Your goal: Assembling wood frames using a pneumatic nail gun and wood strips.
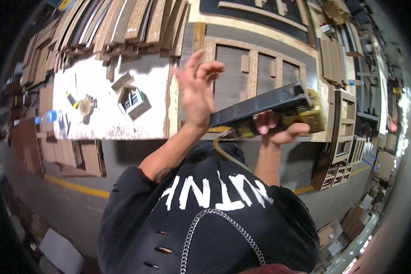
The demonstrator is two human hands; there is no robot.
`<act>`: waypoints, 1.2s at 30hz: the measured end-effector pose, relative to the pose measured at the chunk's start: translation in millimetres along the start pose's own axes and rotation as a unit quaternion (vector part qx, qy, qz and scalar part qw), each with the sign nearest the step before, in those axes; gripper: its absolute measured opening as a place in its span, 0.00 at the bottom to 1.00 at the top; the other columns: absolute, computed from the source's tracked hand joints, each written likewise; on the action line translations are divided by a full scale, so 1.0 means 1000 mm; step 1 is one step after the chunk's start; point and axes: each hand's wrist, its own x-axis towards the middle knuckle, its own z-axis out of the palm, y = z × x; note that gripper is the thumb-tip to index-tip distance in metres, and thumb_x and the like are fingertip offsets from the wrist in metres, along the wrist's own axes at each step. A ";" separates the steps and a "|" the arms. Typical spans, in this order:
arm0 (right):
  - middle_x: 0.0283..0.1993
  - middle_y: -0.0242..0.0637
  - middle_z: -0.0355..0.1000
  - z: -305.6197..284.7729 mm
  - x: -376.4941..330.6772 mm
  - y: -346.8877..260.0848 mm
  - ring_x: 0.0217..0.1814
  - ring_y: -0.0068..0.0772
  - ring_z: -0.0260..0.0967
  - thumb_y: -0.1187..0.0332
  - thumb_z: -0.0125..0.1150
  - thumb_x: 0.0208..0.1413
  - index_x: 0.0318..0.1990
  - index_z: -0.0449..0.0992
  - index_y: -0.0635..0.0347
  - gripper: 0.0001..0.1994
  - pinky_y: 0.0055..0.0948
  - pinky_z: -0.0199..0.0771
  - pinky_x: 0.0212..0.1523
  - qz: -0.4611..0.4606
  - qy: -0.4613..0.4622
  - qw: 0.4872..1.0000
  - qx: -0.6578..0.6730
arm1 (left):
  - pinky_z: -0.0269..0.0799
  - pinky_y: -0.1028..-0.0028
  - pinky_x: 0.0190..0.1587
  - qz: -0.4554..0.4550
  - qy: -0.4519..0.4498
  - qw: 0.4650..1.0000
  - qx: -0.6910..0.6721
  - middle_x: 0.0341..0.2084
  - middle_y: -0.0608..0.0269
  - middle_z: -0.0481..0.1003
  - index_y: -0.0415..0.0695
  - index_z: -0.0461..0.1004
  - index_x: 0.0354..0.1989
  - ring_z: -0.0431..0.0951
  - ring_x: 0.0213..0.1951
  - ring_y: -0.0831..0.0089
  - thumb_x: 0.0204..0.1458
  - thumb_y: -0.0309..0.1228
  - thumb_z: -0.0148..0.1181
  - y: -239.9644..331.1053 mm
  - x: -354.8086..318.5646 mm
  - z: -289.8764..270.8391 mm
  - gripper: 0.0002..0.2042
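My right hand is wrapped round the grip of an air nail gun with a yellow-green body and a long dark magazine. A tan air hose runs from it toward my chest. My left hand is raised beside the magazine's far-left end, fingers spread and slightly curled, with nothing in it. Whether its wrist touches the magazine I cannot tell. Behind both hands, a wood-strip frame with grey panels and small blocks lies on the workbench.
On the white left tabletop are an open small box, a yellow-black tool and a plastic bottle. Stacked wooden strips fill the back left. A slatted wooden frame stands at the right edge.
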 end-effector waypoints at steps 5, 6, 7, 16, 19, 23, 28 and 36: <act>0.33 0.33 0.70 -0.095 -0.007 -0.076 0.29 0.26 0.67 0.34 0.64 0.49 0.56 0.68 0.67 0.42 0.23 0.70 0.30 0.057 -0.056 0.984 -0.160 | 0.65 0.62 0.55 0.007 0.089 0.996 0.009 0.36 0.53 0.77 0.37 0.64 0.58 0.75 0.44 0.63 0.67 0.55 0.21 -0.046 0.001 -0.024 0.34; 0.32 0.33 0.69 -0.115 -0.010 -0.088 0.29 0.28 0.67 0.39 0.67 0.50 0.58 0.67 0.65 0.40 0.26 0.71 0.31 0.088 -0.037 0.982 -0.162 | 0.66 0.65 0.50 0.023 0.133 0.988 0.072 0.36 0.54 0.77 0.39 0.68 0.55 0.74 0.42 0.66 0.69 0.53 0.25 -0.054 -0.001 -0.035 0.31; 0.32 0.34 0.70 -0.136 -0.012 -0.094 0.30 0.28 0.67 0.39 0.66 0.51 0.58 0.67 0.65 0.39 0.27 0.71 0.31 0.104 -0.044 0.986 -0.122 | 0.67 0.66 0.48 0.006 0.195 0.973 0.121 0.35 0.55 0.77 0.38 0.68 0.55 0.74 0.41 0.68 0.69 0.52 0.25 -0.063 -0.007 -0.049 0.30; 0.24 0.28 0.70 -0.212 0.017 -0.125 0.16 0.21 0.67 0.30 0.58 0.49 0.60 0.68 0.59 0.43 0.22 0.67 0.16 0.030 -0.132 0.974 0.180 | 0.68 0.66 0.46 -0.053 0.118 0.989 0.064 0.32 0.57 0.76 0.37 0.70 0.52 0.74 0.37 0.66 0.68 0.54 0.29 -0.160 -0.087 0.061 0.32; 0.19 0.22 0.67 -0.221 0.028 -0.138 0.13 0.13 0.62 0.32 0.58 0.52 0.50 0.76 0.55 0.34 0.15 0.68 0.17 0.036 -0.114 0.964 0.240 | 0.70 0.66 0.46 -0.026 0.135 0.988 0.073 0.32 0.58 0.76 0.37 0.71 0.52 0.75 0.37 0.67 0.69 0.53 0.27 -0.170 -0.104 0.073 0.32; 0.19 0.20 0.66 -0.235 0.033 -0.135 0.13 0.09 0.61 0.36 0.62 0.53 0.47 0.78 0.52 0.29 0.11 0.66 0.18 0.089 -0.133 0.919 0.360 | 0.70 0.68 0.46 -0.014 0.205 0.972 0.112 0.32 0.60 0.75 0.36 0.70 0.53 0.74 0.37 0.69 0.69 0.53 0.28 -0.166 -0.119 0.075 0.31; 0.33 0.31 0.74 -0.381 0.008 -0.150 0.26 0.21 0.68 0.44 0.64 0.56 0.64 0.68 0.51 0.33 0.18 0.69 0.23 0.073 -0.070 0.958 0.268 | 0.71 0.73 0.43 0.025 0.270 0.943 0.194 0.32 0.61 0.76 0.36 0.72 0.51 0.75 0.36 0.74 0.69 0.42 0.44 -0.182 -0.127 0.036 0.20; 0.23 0.30 0.62 -0.321 0.023 -0.224 0.19 0.20 0.58 0.44 0.48 0.66 0.58 0.62 0.71 0.33 0.22 0.61 0.24 0.237 0.048 0.970 -0.016 | 0.68 0.63 0.50 0.137 0.144 0.658 0.726 0.38 0.53 0.77 0.41 0.75 0.46 0.76 0.43 0.58 0.58 0.27 0.57 -0.207 -0.154 -0.055 0.09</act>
